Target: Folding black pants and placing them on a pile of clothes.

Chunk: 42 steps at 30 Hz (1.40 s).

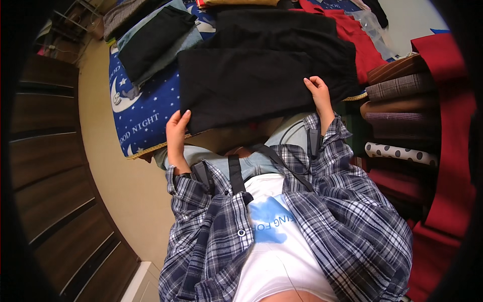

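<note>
A black cloth garment lies before me, with one part laid over the rest in a broad flat panel. Gathered folds show along its right side. My left hand grips the panel's near left corner between thumb and fingers. At the panel's right end, my right hand pinches the cloth with thumb and forefinger. Under the garment is a dark blue blanket printed with moons, stars and lettering, edged in yellow trim.
A folded black garment rests on light blue denim at the far left. Red cloth and clear plastic lie at the far right. Several fabric rolls are stacked beside me at right. A brown slatted door stands left.
</note>
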Available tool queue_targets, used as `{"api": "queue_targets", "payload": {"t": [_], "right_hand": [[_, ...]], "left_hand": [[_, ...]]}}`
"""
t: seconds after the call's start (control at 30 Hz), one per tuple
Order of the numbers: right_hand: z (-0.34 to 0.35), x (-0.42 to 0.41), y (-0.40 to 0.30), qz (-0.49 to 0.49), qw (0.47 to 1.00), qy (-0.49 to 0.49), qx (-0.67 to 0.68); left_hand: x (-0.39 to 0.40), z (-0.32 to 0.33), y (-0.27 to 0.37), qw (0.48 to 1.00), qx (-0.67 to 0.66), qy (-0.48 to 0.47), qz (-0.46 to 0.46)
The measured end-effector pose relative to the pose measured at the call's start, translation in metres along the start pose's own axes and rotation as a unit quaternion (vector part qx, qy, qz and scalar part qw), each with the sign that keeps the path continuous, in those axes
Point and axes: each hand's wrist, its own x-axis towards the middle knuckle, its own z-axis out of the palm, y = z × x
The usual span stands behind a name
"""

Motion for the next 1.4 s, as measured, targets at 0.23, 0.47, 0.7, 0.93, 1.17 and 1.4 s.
{"api": "queue_targets", "payload": {"t": [0.23,0.47,0.7,0.93,1.17,1.4], "right_hand": [[0.021,-0.012,-0.019,0.066,0.994,-0.085,0.027],[0.035,-0.012,-0.01,0.101,0.987,-0.119,0.04],[0.032,-0.012,-0.004,0.117,0.986,-0.111,0.043],[0.034,-0.012,-0.006,0.121,0.987,-0.098,0.04],[0.034,-0.013,-0.003,0.123,0.985,-0.11,0.043],[0.043,-0.014,-0.009,-0.033,0.994,-0.107,-0.004]], "left_hand": [[-0.018,-0.036,0.017,0.997,0.063,0.041,0.015],[-0.026,-0.046,-0.048,0.984,0.036,0.046,-0.167],[-0.021,-0.025,-0.031,0.981,0.108,0.013,-0.158],[-0.011,-0.034,-0.059,0.982,0.088,0.02,-0.163],[-0.016,-0.036,-0.057,0.996,-0.031,0.003,-0.079],[-0.021,-0.038,-0.023,0.987,-0.053,0.125,0.084]]}}
